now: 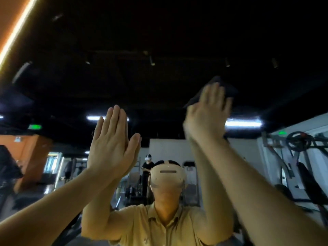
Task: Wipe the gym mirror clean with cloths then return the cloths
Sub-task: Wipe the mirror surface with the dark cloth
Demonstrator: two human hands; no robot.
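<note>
Work surface is the upright wall mirror (159,77); it fills the whole view. Left hand (111,139) lies flat on the glass, fingers straight, together and pointing up, meeting its own reflection. Higher and to the right, a dark cloth (226,87) is bunched against the glass with the right hand (207,118) pressed over it. Both are motion-blurred. The cloth pokes out above and right of the fingertips. Hands are apart.

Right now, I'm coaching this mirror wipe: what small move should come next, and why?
Probably sweep the right hand and its dark cloth sideways across the upper mirror: straight fingers press the cloth against the glass high up, while the left hand rests flat and bare, holding no cloth.
</note>
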